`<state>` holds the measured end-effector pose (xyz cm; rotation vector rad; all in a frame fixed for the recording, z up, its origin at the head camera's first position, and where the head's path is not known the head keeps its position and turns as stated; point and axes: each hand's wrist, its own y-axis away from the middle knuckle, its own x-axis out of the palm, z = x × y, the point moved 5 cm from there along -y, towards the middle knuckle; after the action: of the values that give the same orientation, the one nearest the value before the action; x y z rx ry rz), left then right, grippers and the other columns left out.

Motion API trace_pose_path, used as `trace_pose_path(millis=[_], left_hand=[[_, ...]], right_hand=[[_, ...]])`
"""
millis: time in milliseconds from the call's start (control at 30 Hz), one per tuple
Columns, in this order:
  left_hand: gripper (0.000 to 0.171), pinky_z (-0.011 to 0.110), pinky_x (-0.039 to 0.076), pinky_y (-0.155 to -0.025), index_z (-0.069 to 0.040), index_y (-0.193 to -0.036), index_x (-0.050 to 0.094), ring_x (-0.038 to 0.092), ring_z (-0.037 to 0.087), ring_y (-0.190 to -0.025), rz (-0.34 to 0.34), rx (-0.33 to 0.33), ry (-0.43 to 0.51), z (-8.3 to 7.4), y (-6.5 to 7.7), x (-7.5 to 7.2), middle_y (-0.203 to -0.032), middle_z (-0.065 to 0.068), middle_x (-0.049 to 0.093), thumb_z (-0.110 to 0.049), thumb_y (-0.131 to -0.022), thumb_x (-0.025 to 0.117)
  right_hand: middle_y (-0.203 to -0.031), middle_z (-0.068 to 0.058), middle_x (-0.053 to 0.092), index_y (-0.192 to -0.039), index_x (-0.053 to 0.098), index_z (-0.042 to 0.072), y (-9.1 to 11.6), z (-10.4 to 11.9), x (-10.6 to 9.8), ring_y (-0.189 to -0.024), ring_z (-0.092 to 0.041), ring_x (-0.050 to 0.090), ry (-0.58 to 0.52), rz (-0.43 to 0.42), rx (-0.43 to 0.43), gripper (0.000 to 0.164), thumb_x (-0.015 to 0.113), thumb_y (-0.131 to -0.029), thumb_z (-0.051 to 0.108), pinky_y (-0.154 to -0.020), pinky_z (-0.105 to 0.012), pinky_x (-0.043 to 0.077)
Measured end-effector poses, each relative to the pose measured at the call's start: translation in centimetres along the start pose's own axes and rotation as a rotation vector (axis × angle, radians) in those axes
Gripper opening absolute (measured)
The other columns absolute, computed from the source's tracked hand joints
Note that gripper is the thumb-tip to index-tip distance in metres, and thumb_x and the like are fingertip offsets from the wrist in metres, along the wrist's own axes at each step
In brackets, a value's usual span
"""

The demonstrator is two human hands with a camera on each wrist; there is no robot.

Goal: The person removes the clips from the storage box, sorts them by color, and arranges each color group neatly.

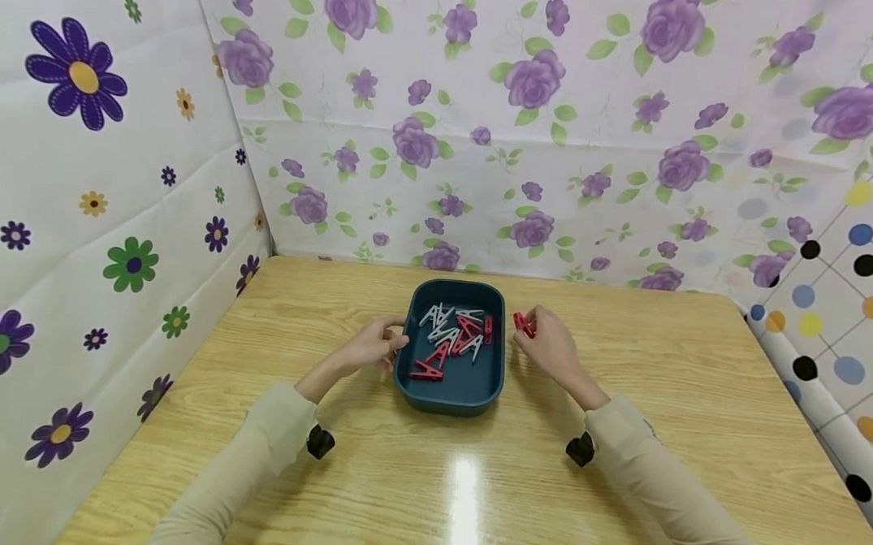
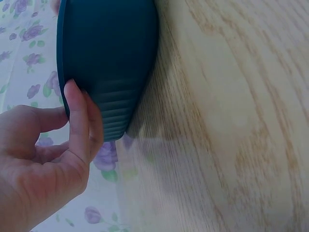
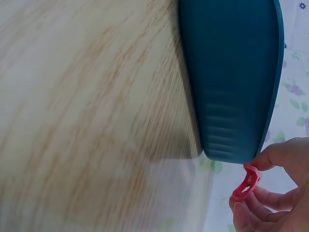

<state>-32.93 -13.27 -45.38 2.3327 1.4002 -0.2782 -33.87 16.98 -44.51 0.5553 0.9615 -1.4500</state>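
A dark teal plastic bin (image 1: 453,395) stands on the table, with several red and white clothespins (image 1: 444,334) loose inside it. My left hand (image 1: 371,344) pinches the bin's left rim between thumb and fingers; the left wrist view shows the fingers (image 2: 79,123) along the outer wall. Just beyond the right rim, my right hand (image 1: 550,342) pinches a red clothespin (image 1: 524,324). In the right wrist view that red clothespin (image 3: 247,182) sits between thumb and fingertips, close to the bin's wall (image 3: 229,87).
The wooden table (image 1: 666,380) extends on both sides of the bin and in front of it. A floral sheet (image 1: 486,145) hangs behind the table. Patterned sheets also stand along the left (image 1: 132,210) and right edges.
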Motion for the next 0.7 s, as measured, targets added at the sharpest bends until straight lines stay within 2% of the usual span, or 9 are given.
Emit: trace_pose_path(millis=[267, 700], left_hand=[[0.049, 0.049, 0.056, -0.071, -0.001, -0.148, 0.032, 0.058, 0.016, -0.064, 0.0, -0.007, 0.007, 0.0, 0.0, 0.1, -0.1, 0.022, 0.061, -0.015, -0.103, 0.047], [0.048, 0.051, 0.056, -0.07, -0.001, -0.147, 0.033, 0.058, 0.017, -0.062, -0.002, -0.004, 0.009, -0.1, 0.2, 0.1, -0.096, 0.019, 0.062, -0.015, -0.103, 0.047]], right_hand=[[-0.087, -0.015, 0.063, -0.102, 0.06, 0.0, 0.1, -0.6, 0.3, -0.069, -0.021, 0.056, 0.027, 0.024, 0.068, 0.03, 0.069, -0.085, 0.023, -0.054, -0.028, 0.042], [-0.084, -0.015, 0.064, -0.099, 0.06, -0.001, 0.0, -1.8, 0.8, -0.063, -0.02, 0.055, 0.018, 0.051, 0.1, 0.026, 0.067, -0.087, 0.021, -0.051, -0.026, 0.041]])
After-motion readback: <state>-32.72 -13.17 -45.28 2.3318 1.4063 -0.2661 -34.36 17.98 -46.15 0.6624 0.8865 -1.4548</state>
